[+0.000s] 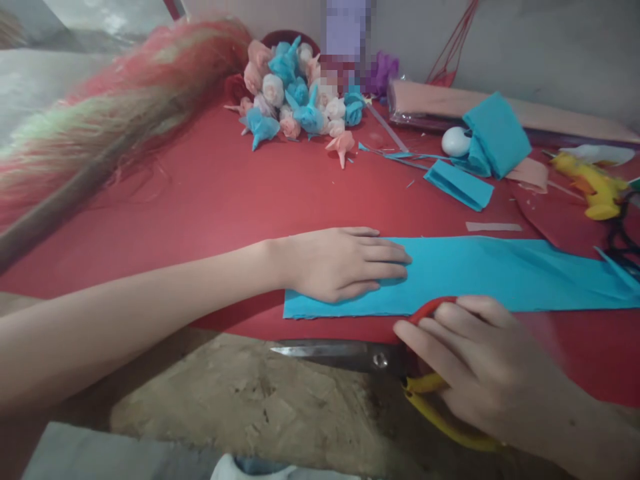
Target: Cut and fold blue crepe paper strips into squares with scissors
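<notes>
A long blue strip of crepe paper [480,273] lies along the near edge of the red table. My left hand [345,263] rests flat on its left end, fingers stretched out over the sheet. In front of the table edge, my right hand [480,363] is wrapped round a pair of scissors [345,353] with red and yellow handles. The blades look closed and point left, below the paper and apart from it. Part of the handles is hidden behind my fingers.
Pink, white and blue paper flowers [295,93] are heaped at the back. Folded blue paper [460,185], a white ball [456,141], a packet of peach paper [480,110] and a yellow object [595,183] lie back right. A feathery pink-green bundle [125,100] covers the left.
</notes>
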Action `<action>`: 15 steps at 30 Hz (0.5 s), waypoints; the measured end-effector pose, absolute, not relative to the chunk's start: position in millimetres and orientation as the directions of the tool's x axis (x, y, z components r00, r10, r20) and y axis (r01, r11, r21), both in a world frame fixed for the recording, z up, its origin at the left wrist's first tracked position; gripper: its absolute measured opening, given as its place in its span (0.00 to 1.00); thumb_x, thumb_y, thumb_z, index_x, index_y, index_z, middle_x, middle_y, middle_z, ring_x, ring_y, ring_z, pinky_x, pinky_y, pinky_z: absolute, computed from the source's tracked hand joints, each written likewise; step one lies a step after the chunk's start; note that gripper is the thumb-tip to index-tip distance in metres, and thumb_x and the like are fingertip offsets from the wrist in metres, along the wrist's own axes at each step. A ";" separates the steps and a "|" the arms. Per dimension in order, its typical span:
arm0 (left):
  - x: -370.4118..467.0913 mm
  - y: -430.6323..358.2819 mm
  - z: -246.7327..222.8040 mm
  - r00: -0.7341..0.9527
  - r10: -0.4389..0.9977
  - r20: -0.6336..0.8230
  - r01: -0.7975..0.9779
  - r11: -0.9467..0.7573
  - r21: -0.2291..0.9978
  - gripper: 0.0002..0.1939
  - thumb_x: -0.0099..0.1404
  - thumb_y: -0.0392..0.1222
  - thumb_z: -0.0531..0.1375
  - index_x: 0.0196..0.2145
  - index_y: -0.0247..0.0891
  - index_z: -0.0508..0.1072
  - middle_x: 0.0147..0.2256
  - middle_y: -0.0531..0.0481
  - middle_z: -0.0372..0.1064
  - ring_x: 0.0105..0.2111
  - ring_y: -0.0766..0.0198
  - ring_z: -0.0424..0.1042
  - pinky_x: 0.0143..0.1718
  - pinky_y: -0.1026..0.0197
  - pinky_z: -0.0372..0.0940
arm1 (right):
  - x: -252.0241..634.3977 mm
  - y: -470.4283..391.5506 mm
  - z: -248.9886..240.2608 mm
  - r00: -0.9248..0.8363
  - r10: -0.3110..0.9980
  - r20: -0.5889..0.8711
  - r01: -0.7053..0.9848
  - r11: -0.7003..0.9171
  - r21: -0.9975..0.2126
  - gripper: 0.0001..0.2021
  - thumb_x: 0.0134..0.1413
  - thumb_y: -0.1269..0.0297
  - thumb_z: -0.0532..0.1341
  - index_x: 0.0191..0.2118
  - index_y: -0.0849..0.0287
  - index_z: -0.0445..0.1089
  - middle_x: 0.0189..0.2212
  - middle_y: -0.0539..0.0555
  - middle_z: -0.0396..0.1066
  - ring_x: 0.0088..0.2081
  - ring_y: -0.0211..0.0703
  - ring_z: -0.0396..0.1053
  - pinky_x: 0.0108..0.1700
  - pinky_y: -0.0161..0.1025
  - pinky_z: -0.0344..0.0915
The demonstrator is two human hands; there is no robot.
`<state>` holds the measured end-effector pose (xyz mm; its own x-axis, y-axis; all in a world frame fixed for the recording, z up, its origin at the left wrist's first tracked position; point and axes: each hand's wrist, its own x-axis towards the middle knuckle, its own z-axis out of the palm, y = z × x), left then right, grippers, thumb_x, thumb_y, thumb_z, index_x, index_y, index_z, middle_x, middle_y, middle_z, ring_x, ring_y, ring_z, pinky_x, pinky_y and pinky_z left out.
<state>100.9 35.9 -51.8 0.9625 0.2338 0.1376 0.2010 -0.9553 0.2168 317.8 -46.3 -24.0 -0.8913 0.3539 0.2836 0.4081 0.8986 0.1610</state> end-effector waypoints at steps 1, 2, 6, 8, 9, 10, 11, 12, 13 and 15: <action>100.6 35.9 -51.8 0.962 0.238 0.134 0.206 -0.954 0.219 0.23 0.71 0.41 0.42 0.59 0.31 0.60 0.62 0.40 0.52 0.62 0.55 0.52 0.62 0.50 0.48 | 322.9 -46.6 -22.1 -0.874 0.380 0.302 0.435 0.890 0.140 0.13 0.54 0.80 0.47 0.41 0.63 0.64 0.22 0.52 0.68 0.27 0.43 0.60 0.34 0.43 0.56; 100.2 35.8 -52.1 0.962 0.238 0.134 0.206 -0.953 0.221 0.23 0.71 0.41 0.42 0.59 0.31 0.60 0.62 0.41 0.52 0.62 0.56 0.53 0.62 0.50 0.49 | 328.0 -46.3 -19.4 -0.849 0.418 0.324 0.477 0.870 0.124 0.12 0.54 0.79 0.47 0.40 0.62 0.63 0.21 0.51 0.67 0.27 0.43 0.60 0.34 0.42 0.56; 99.3 35.8 -54.3 0.959 0.236 0.160 0.197 -0.954 0.228 0.22 0.70 0.40 0.43 0.58 0.31 0.60 0.62 0.41 0.52 0.61 0.55 0.55 0.62 0.50 0.49 | 346.7 -32.9 -4.0 -0.646 0.640 0.416 0.737 0.665 0.121 0.06 0.56 0.71 0.51 0.37 0.58 0.64 0.19 0.50 0.64 0.23 0.43 0.60 0.29 0.40 0.57; 99.6 35.6 -53.3 0.958 0.233 0.165 0.193 -0.954 0.229 0.22 0.70 0.40 0.43 0.58 0.31 0.60 0.62 0.40 0.53 0.61 0.54 0.55 0.61 0.49 0.50 | 354.4 -16.6 1.1 -0.527 0.750 0.399 0.840 0.531 0.112 0.07 0.56 0.68 0.53 0.40 0.60 0.65 0.25 0.55 0.71 0.25 0.44 0.66 0.27 0.38 0.59; 99.8 35.3 -51.4 0.959 0.233 0.162 0.193 -0.954 0.231 0.21 0.70 0.40 0.43 0.57 0.31 0.61 0.61 0.39 0.54 0.60 0.54 0.56 0.61 0.49 0.51 | 357.5 -6.2 1.8 -0.465 0.809 0.360 0.881 0.464 0.094 0.09 0.54 0.67 0.55 0.42 0.61 0.66 0.27 0.56 0.73 0.26 0.46 0.69 0.26 0.38 0.59; 99.9 34.8 -48.4 0.960 0.232 0.158 0.193 -0.953 0.233 0.21 0.69 0.39 0.44 0.57 0.32 0.61 0.61 0.39 0.56 0.60 0.54 0.57 0.60 0.49 0.52 | 359.9 5.2 1.4 -0.405 0.860 0.311 0.912 0.404 0.071 0.11 0.53 0.66 0.57 0.43 0.60 0.66 0.29 0.57 0.75 0.28 0.48 0.71 0.27 0.39 0.60; 99.6 34.2 -44.1 0.960 0.237 0.146 0.200 -0.952 0.234 0.20 0.69 0.38 0.46 0.56 0.33 0.62 0.60 0.39 0.57 0.59 0.55 0.57 0.60 0.49 0.52 | 361.6 17.1 -0.2 -0.355 0.896 0.266 0.933 0.356 0.047 0.11 0.52 0.64 0.58 0.42 0.60 0.67 0.31 0.57 0.75 0.30 0.50 0.72 0.28 0.39 0.60; 98.7 33.5 -38.5 0.961 0.245 0.127 0.212 -0.950 0.231 0.19 0.67 0.37 0.47 0.54 0.33 0.63 0.59 0.40 0.59 0.58 0.55 0.58 0.60 0.50 0.52 | 362.4 29.2 -2.6 -0.299 0.922 0.246 0.952 0.305 0.013 0.13 0.50 0.62 0.58 0.42 0.59 0.67 0.32 0.58 0.76 0.31 0.53 0.73 0.27 0.40 0.60; 97.2 32.6 -31.9 0.961 0.258 0.097 0.231 -0.947 0.223 0.18 0.66 0.35 0.49 0.53 0.35 0.64 0.58 0.41 0.60 0.57 0.56 0.60 0.59 0.51 0.52 | 362.4 41.0 -5.4 -0.278 0.944 0.180 0.958 0.285 -0.015 0.14 0.50 0.60 0.58 0.44 0.58 0.67 0.32 0.57 0.76 0.32 0.54 0.73 0.27 0.40 0.60; 91.9 30.8 -16.7 0.955 0.295 0.014 0.287 -0.939 0.188 0.18 0.63 0.32 0.52 0.51 0.37 0.67 0.55 0.43 0.64 0.54 0.56 0.64 0.58 0.52 0.53 | 359.8 61.9 -11.3 -0.303 0.941 0.149 0.949 0.312 -0.038 0.16 0.49 0.59 0.59 0.44 0.57 0.68 0.31 0.56 0.75 0.32 0.53 0.73 0.26 0.38 0.59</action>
